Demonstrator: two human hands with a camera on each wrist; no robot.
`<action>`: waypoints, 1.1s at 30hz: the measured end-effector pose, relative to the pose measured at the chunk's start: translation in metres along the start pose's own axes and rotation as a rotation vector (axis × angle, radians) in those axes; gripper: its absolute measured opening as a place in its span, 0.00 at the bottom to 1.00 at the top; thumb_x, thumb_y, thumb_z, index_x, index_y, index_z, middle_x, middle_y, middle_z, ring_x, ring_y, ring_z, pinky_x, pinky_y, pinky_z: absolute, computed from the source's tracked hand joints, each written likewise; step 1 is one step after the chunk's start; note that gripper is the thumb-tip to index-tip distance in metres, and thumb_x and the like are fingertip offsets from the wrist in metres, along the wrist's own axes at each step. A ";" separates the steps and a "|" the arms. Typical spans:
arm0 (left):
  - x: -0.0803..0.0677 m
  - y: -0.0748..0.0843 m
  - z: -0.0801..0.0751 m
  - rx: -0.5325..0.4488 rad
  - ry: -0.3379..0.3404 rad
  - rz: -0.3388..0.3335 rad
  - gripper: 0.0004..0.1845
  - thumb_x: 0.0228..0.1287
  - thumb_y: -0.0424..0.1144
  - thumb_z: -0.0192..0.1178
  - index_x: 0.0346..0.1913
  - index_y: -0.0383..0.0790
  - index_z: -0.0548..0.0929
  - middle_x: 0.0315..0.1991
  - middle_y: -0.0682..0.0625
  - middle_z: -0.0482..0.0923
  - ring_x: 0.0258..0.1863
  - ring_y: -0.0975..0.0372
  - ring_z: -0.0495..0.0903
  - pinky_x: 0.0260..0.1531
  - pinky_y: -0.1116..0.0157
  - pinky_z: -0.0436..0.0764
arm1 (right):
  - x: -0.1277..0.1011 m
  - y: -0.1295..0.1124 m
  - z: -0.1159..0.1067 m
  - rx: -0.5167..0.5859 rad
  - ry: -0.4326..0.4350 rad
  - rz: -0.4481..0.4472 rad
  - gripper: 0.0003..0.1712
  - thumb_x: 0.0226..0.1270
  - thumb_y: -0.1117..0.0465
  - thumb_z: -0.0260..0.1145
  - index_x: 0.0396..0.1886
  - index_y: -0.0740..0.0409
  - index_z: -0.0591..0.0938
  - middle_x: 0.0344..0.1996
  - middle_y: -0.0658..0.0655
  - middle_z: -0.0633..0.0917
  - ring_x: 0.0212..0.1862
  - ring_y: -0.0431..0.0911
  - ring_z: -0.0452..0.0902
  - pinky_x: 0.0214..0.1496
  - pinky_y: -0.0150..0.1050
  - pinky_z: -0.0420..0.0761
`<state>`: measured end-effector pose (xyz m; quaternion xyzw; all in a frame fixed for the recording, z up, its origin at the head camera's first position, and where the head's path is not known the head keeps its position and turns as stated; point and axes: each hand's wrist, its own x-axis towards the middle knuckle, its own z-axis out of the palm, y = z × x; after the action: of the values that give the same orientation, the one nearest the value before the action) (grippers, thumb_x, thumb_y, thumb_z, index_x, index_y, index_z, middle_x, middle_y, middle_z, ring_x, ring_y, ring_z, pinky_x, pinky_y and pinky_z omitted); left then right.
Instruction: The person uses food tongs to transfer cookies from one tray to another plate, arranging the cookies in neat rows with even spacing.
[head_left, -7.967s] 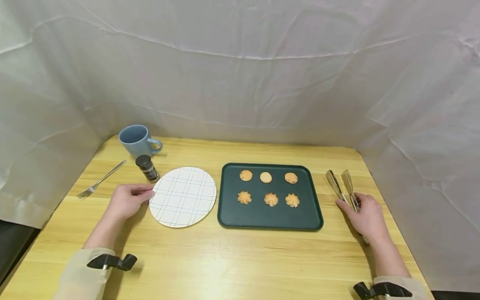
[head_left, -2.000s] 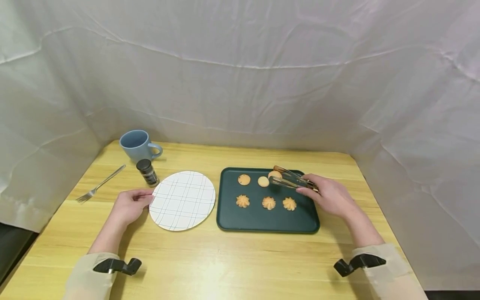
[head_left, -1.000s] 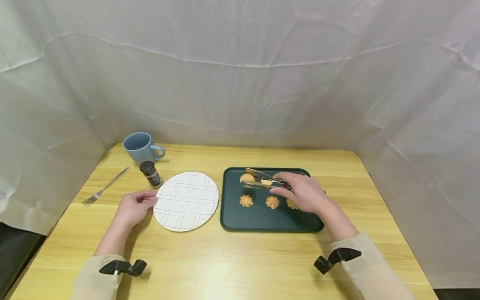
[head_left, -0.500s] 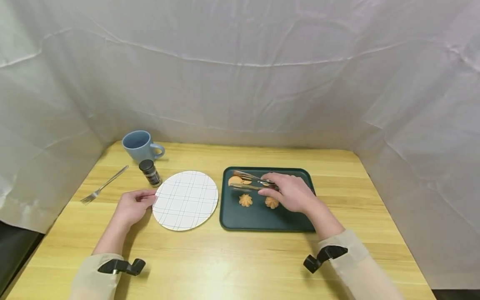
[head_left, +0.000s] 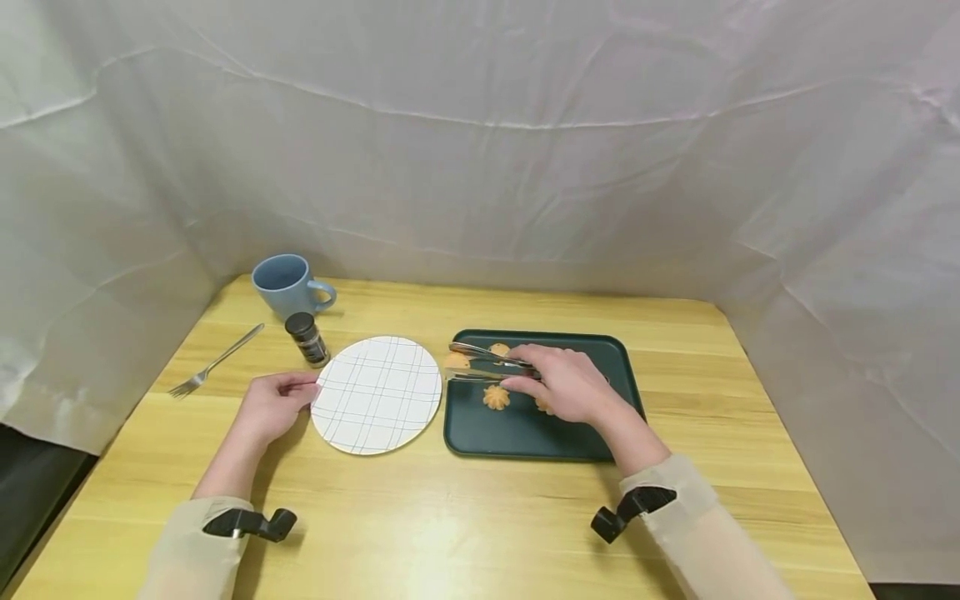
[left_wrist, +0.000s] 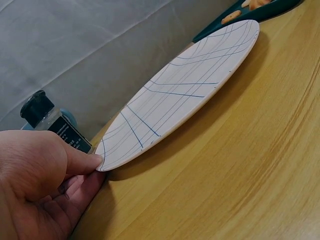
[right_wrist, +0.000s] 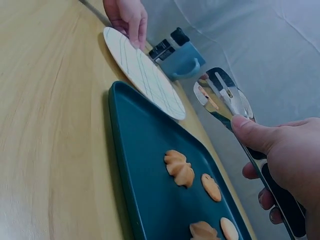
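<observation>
While you look from the head view, your right hand (head_left: 564, 388) is clamped on the tongs (head_left: 483, 367), which pinch a round cookie (head_left: 455, 361) over the tray (head_left: 525, 427) edge at 9 o'clock; it is light and brittle, so squeeze its rim gently. From the left wrist, your left hand (left_wrist: 37, 187) pinches the plate (left_wrist: 185, 95) rim. From the right wrist, the thumb (right_wrist: 255, 135) presses the tongs (right_wrist: 227, 102).

Wooden table (head_left: 465, 517); creased white sheeting (head_left: 480, 150) walls it round.

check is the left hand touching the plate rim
Touching. The left wrist view shows the left hand with thumb tip pressed against the checked plate rim.
</observation>
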<state>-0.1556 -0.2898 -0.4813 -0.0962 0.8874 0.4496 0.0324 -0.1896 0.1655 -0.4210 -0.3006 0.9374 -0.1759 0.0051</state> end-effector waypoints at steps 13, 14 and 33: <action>-0.001 0.001 0.002 -0.010 0.002 0.011 0.20 0.78 0.39 0.63 0.61 0.25 0.83 0.53 0.34 0.87 0.48 0.56 0.84 0.38 0.74 0.79 | 0.017 -0.010 0.020 -0.006 0.000 -0.047 0.28 0.76 0.35 0.65 0.62 0.47 0.84 0.30 0.40 0.78 0.32 0.42 0.72 0.33 0.41 0.73; -0.001 0.001 0.003 -0.010 0.004 0.009 0.20 0.78 0.39 0.63 0.61 0.25 0.83 0.53 0.34 0.87 0.48 0.56 0.84 0.38 0.74 0.79 | 0.018 -0.010 0.021 -0.006 0.001 -0.051 0.28 0.76 0.34 0.64 0.62 0.47 0.84 0.30 0.39 0.78 0.31 0.41 0.72 0.33 0.41 0.73; -0.001 -0.001 0.008 -0.022 -0.006 -0.010 0.21 0.77 0.41 0.63 0.62 0.28 0.84 0.54 0.36 0.87 0.50 0.55 0.85 0.41 0.73 0.79 | 0.038 -0.020 0.046 -0.044 -0.064 0.011 0.30 0.78 0.34 0.61 0.69 0.45 0.82 0.56 0.49 0.86 0.48 0.46 0.82 0.41 0.45 0.80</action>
<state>-0.1543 -0.2837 -0.4870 -0.0994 0.8818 0.4595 0.0364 -0.2040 0.1141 -0.4535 -0.3011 0.9420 -0.1455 0.0297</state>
